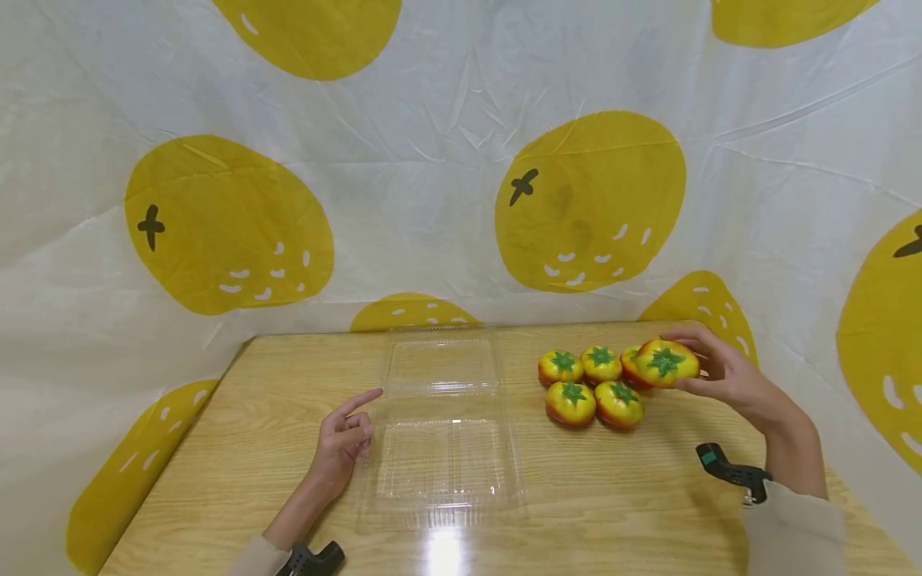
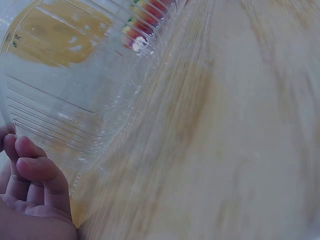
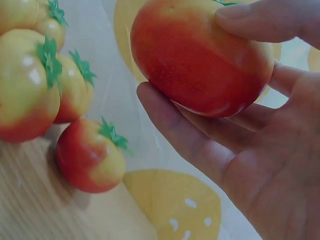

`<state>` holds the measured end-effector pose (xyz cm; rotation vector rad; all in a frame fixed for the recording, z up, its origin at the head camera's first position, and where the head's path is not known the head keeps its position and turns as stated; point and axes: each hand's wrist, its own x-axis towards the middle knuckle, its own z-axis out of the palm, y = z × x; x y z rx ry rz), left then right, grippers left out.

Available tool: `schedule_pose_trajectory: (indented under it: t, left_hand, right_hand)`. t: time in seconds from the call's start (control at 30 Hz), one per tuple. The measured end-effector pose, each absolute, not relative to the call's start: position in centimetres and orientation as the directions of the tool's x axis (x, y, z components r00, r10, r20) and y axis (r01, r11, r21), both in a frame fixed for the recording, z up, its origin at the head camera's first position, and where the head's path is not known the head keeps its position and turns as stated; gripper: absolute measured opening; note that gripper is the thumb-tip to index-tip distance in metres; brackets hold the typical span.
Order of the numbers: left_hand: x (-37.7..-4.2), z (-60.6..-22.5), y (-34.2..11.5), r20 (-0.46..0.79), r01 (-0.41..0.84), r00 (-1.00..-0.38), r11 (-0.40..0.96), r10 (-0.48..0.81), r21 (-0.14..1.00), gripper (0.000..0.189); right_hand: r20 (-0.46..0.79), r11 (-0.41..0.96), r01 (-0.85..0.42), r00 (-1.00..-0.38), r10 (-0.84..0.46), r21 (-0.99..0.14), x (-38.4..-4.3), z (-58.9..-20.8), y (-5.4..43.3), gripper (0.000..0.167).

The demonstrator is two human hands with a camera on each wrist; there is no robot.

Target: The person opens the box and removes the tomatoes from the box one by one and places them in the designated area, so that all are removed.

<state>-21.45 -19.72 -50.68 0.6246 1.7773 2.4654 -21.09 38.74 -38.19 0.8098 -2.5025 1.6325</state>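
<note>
My right hand (image 1: 720, 372) grips a yellow-and-red toy tomato (image 1: 667, 363) with a green star-shaped top, thumb on one side and fingers on the other. In the right wrist view, this tomato (image 3: 200, 57) is held off the table, and the right hand (image 3: 270, 140) curves around it. Several similar tomatoes (image 1: 571, 404) sit grouped on the table, one partly hidden behind the held one. A clear plastic clamshell container (image 1: 446, 460) lies opened out flat. At its left edge is my left hand (image 1: 344, 440), index finger extended, other fingers loosely bent by the rim (image 2: 9, 107).
The wooden table (image 1: 281, 392) ends at the back against a pale cloth (image 1: 410, 216) printed with yellow fruit. The cloth also hangs along both sides. The tomatoes stand to the right of the container. A black wrist camera mount (image 1: 731, 472) juts from the right wrist.
</note>
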Motion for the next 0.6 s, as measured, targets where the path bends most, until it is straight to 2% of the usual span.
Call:
schedule_pose_trajectory:
  t: [0.17, 0.4, 0.6]
  left_hand:
    - [-21.5, -50.7, -19.8, 0.302, 0.2, -0.915, -0.347, 0.267, 0.916, 0.058]
    - [-21.4, -50.7, -19.7, 0.293, 0.191, -0.918, -0.35, 0.268, 0.917, 0.058]
    - [-21.4, -50.6, -19.7, 0.278, 0.181, -0.926, -0.347, 0.255, 0.92, 0.06]
  right_hand:
    - [0.31, 0.308, -0.438, -0.869, -0.385, -0.844, -21.1, -39.0, 39.6, 0.057]
    - [0.249, 0.425, -0.397, -0.898, -0.363, -0.813, -20.9, -39.8, 40.6, 0.056]
    - [0.199, 0.422, -0.35, -0.911, -0.361, -0.836, -20.8, -40.2, 41.4, 0.056]
